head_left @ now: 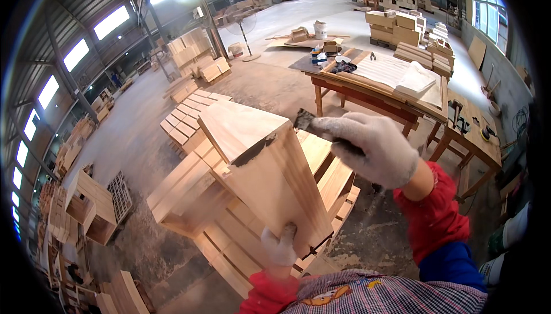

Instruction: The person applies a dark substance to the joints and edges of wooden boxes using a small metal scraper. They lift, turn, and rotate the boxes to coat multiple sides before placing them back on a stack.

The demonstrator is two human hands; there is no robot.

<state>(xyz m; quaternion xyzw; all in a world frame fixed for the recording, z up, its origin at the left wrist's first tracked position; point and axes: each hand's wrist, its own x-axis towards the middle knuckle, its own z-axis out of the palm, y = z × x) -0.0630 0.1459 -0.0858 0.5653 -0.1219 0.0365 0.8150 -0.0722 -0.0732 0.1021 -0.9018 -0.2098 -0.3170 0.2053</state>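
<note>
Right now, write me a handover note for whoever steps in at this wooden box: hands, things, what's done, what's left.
Left hand: gloved, grip closed on the lower edge of the wooden box, holding it tilted up on a stack of similar boxes.
Right hand: gloved, grip closed on a putty knife, blade just off the box's upper right corner.
Done: a dark smear of filler sits along the top front edge.
Left: that smear is not yet smoothed flush; the other faces look bare, the far sides are hidden.
Workbench with tools stands behind, to the right.
</note>
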